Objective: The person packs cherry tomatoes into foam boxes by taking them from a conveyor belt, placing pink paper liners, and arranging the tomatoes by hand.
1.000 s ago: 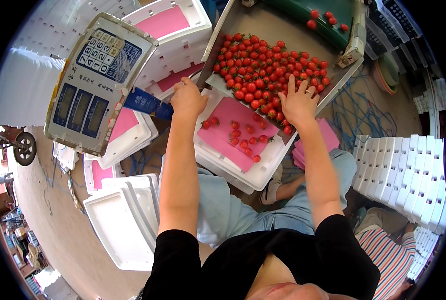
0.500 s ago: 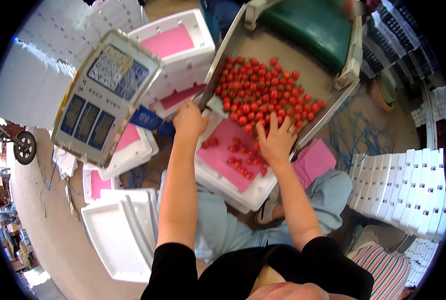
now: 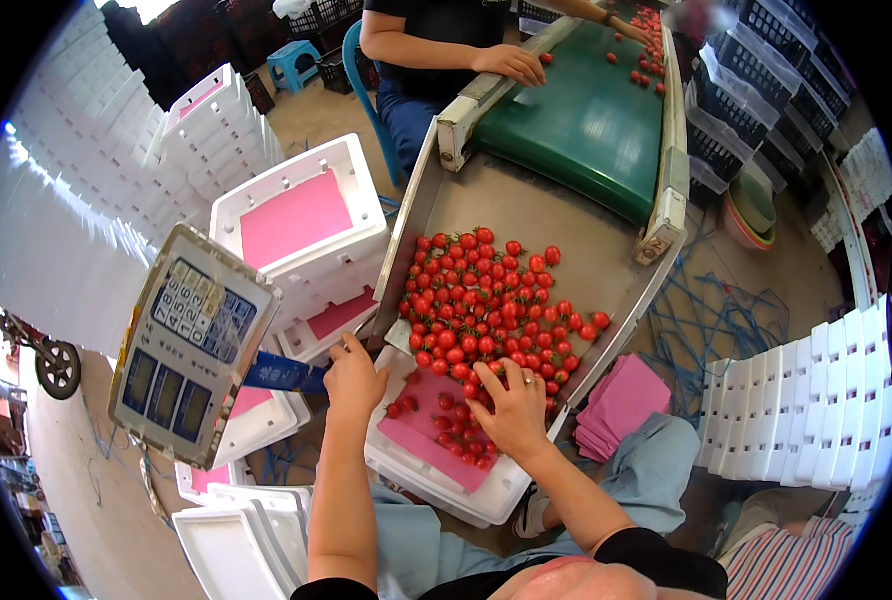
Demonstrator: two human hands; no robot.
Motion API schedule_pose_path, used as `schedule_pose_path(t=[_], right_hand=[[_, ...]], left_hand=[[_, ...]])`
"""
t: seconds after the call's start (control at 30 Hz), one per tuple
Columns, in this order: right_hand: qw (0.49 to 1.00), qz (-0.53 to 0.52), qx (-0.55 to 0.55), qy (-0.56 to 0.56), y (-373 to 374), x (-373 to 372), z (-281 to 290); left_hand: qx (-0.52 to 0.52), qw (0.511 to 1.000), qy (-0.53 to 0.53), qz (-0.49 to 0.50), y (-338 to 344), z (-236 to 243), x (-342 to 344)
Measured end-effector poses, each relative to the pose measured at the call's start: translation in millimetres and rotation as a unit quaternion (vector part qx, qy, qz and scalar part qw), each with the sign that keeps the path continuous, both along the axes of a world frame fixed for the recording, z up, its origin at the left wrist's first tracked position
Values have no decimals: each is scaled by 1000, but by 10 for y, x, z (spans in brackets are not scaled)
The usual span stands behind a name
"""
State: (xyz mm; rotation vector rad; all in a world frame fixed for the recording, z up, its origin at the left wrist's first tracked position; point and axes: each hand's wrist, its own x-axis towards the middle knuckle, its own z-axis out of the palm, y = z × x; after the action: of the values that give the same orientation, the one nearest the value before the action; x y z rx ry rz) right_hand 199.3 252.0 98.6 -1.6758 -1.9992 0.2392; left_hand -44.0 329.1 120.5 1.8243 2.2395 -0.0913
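Note:
My right hand reaches over the lower edge of a heap of red cherry tomatoes, its fingers apart and touching the fruit. The heap lies in a metal chute tray. Below the tray's mouth stands a white foam box with a pink sheet in it, and several tomatoes lie on that sheet. My left hand is at the box's upper left corner, beside the tray's edge. Its fingers are curled; what they hold, if anything, is hidden.
A digital scale display on a blue post stands left. Around it are foam boxes with pink sheets. A green conveyor belt feeds the tray; a co-worker's hand rests beside it. Pink sheets and stacked white boxes sit right.
The view has tilted up, so the belt and the co-worker now show. My right hand stays over the heap's lower edge, and more tomatoes lie close together on the pink sheet.

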Motion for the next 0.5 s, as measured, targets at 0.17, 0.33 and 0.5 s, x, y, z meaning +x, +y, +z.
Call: schedule_pose_path(t=[0.17, 0.33, 0.5], right_hand=[[1000, 24, 6, 0, 4, 23, -8], [998, 58, -6, 19, 37, 19, 30], [996, 84, -1, 28, 53, 38, 8]], left_hand=[[-11, 1000, -10, 11, 8, -34, 84], [-4, 999, 37, 5, 7, -106, 81], [-11, 999, 43, 3, 19, -106, 130]])
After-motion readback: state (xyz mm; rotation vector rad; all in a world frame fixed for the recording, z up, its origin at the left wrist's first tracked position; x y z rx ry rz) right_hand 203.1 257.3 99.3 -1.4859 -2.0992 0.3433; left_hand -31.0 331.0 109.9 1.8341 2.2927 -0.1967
